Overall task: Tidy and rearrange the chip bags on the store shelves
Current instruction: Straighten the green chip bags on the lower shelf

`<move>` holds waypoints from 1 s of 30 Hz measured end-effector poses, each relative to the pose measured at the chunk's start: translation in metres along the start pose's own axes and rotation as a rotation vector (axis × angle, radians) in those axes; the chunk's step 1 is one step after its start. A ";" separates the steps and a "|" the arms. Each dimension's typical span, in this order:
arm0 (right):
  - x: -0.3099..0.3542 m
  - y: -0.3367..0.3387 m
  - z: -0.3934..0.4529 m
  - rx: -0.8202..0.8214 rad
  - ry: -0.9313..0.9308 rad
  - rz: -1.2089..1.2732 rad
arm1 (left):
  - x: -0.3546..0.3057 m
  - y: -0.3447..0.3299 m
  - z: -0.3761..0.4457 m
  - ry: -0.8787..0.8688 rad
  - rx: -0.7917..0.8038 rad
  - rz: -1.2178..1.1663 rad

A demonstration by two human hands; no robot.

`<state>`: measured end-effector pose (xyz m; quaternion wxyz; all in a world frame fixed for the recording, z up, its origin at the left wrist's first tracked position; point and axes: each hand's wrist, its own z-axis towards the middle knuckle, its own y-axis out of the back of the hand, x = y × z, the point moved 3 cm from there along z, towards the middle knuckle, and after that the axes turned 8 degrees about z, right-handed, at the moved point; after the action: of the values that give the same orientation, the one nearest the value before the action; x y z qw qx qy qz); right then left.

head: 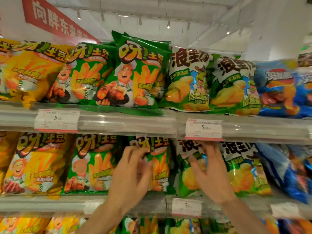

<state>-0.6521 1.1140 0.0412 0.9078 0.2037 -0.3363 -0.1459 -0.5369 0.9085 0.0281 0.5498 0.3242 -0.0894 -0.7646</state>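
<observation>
Clear-edged store shelves [128, 123] under white ceiling [185, 12]

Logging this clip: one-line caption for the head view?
Both hands reach to the middle shelf: left hand at a green chip bag, right hand on a corn-snack bag.

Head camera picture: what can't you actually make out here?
- Whether the left hand grips the green chip bag: motion blur smears its fingers.
- Right hand on the corn-snack bag: pressing or pinching is unclear, blurred.
- Small print on the price tag: too small.
- Blue bags: cut off by the right edge.
</observation>
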 end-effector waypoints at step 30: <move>-0.079 0.054 0.045 0.551 -0.298 0.264 | -0.062 -0.127 0.042 0.597 0.312 -0.500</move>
<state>-0.7330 1.1809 0.0544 0.7704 0.3726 -0.5157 0.0412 -0.6499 1.0037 0.0226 0.2934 0.6227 0.0404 -0.7242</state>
